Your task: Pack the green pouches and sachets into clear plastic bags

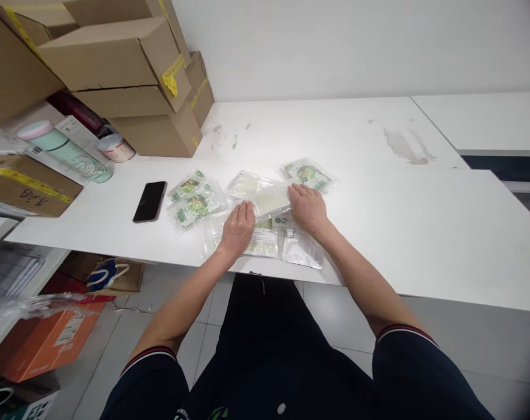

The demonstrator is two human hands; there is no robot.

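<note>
Several clear plastic packets lie near the front edge of a white table [378,192]. My left hand [238,226] and my right hand [307,209] both rest on a clear pouch [270,203] with pale contents, fingers curled against its two ends. Under them lie more clear pouches [302,251], one with small dark round parts. Green-printed sachets sit in a pile to the left [195,201] and another sachet lies beyond my right hand [309,174].
A black phone [150,201] lies left of the packets. Stacked cardboard boxes [125,70] fill the back left, with a mint-green bottle [66,150] and a small tin [116,147] beside them. An orange box [41,344] and bags sit on the floor.
</note>
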